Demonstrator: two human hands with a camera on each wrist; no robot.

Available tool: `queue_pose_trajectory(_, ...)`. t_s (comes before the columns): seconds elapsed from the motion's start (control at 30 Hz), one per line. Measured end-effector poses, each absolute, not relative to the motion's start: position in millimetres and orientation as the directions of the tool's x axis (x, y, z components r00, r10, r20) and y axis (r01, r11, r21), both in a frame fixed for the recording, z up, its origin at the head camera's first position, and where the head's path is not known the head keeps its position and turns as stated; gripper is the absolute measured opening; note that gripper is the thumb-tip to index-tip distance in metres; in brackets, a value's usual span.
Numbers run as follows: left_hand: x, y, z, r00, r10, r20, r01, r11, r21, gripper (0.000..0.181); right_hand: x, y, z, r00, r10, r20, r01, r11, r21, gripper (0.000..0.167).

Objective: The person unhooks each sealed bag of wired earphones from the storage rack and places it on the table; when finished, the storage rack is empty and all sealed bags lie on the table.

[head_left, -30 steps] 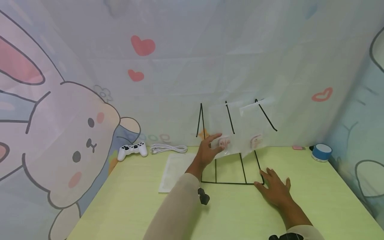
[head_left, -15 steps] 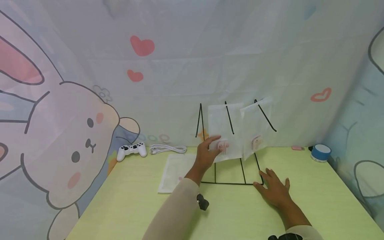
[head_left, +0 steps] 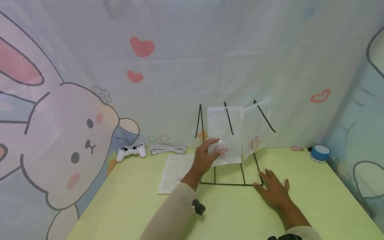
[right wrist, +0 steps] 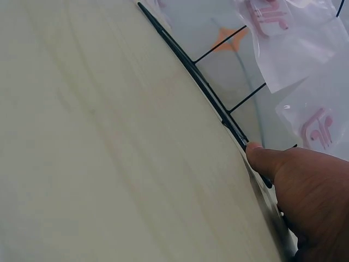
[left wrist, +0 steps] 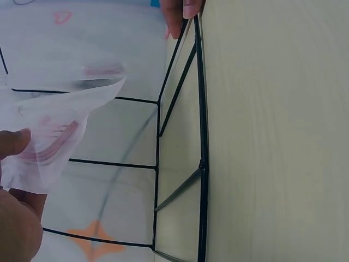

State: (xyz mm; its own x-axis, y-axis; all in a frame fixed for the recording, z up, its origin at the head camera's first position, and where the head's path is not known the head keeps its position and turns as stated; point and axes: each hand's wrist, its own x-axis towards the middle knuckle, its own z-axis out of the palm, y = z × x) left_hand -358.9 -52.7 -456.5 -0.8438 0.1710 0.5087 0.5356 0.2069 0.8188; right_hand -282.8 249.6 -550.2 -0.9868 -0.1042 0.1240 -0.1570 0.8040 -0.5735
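Note:
A black wire display rack (head_left: 229, 184) with three sloping hooks stands on the table. From its middle hook hangs a translucent white plastic bag (head_left: 225, 125) with a pink marking. My left hand (head_left: 204, 158) pinches this bag's lower left edge between thumb and fingers, which the left wrist view also shows. Another such bag (head_left: 255, 120) hangs tilted on the right hook. The left hook (head_left: 198, 121) carries nothing. My right hand (head_left: 274, 190) holds the rack's front right corner, its thumb (right wrist: 262, 155) on the bottom wire. Part of its fingers is hidden in the right wrist view.
A similar white bag (head_left: 169, 171) lies flat on the table left of the rack, partly behind the left forearm. Farther back are a white game controller (head_left: 131, 151) and a coiled white cable (head_left: 167, 149). A pink block (head_left: 296, 148) and a blue-and-white round container (head_left: 320, 154) stand right.
The middle bag has come down a little at its lower edge and hangs flatter, with my left hand following slightly downward. My right hand stays at the rack's corner.

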Motion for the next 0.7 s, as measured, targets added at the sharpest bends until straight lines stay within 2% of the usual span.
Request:
queue_pose_trajectory(0.4, -346.8, -59.7, -451.8, -0.859, 0.156, 0.488, 0.511, 0.322, 0.797, 0.046, -280.4, 248.6, -546.5, -0.985, -0.103, 0.135, -0.163, 0.799, -0.579, 0.077)
queue_pose_trajectory(0.7, -335.8, -67.9, -451.5, -0.869, 0.165, 0.466, 0.494, 0.308, 0.813, 0.051, -281.2, 248.6, -548.0, -0.986, -0.105, 0.130, -0.161, 0.799, -0.580, 0.077)
